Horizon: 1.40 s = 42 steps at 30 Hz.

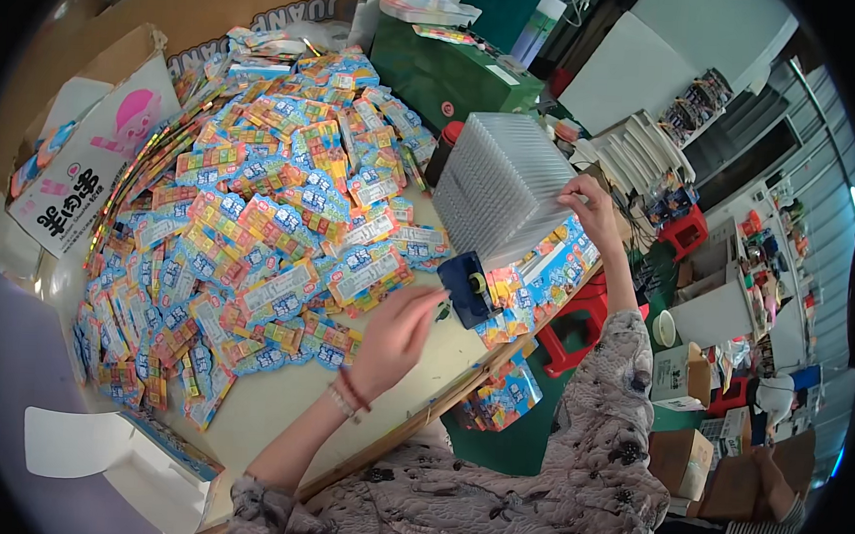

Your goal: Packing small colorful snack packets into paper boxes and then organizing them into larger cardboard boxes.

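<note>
A tall stack of clear ridged plastic trays (500, 184) stands on the table in front of me. My right hand (595, 213) is at its right side, thumb and fingers pinched on the edge of a tray. My left hand (392, 341) is closed, with its fingertips pressed together beside a dark blue tape dispenser (465, 290). Whatever those fingertips hold, if anything, is too small to make out. Left of the stack spreads a big heap of colourful flat packets (276, 211), and a few more packets lie by the dispenser.
A printed white carton (89, 172) borders the heap at left, with an open white box (127, 464) near the front. Behind the stack are a green box (438, 69) and a red-capped bottle (443, 152). A red stool (579, 333) stands past the table edge. Another person's arm (774, 483) shows lower right.
</note>
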Tool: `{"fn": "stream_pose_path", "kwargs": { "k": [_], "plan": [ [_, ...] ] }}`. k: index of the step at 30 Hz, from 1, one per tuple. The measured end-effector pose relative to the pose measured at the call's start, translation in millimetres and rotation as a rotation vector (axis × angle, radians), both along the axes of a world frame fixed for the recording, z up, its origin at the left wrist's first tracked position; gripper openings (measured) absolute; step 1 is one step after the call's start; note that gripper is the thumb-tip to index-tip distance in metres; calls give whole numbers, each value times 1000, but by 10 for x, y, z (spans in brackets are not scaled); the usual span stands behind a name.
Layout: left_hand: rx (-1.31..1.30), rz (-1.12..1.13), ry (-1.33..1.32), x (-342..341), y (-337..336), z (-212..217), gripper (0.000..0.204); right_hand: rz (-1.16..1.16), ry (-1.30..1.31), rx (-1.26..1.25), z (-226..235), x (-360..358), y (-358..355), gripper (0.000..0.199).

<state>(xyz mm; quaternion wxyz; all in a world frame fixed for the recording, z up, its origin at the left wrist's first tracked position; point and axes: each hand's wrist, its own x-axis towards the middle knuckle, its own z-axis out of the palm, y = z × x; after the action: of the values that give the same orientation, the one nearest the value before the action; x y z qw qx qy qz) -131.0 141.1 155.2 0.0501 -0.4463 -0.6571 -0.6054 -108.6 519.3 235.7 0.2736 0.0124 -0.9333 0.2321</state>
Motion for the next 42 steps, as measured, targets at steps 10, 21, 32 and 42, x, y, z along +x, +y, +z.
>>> {"fn": "stream_pose_path", "kwargs": {
  "k": [10, 21, 32, 42],
  "plan": [
    [-186, 135, 701, -416, 1599, 278, 53, -3, -354, -173, 232, -351, 84, 15],
    [-449, 227, 723, -372, 1776, 243, 61, -412, 883, -121, 1169, -893, 281, 14],
    [396, 501, 171, -271, -371, 542, 109, 491, 432, -316, 890, -337, -2253, 9],
    [259, 1323, -121, 1325, -3173, 164, 53, 1119, 110, -303, 255, -445, -5033, 39]
  ]
}}
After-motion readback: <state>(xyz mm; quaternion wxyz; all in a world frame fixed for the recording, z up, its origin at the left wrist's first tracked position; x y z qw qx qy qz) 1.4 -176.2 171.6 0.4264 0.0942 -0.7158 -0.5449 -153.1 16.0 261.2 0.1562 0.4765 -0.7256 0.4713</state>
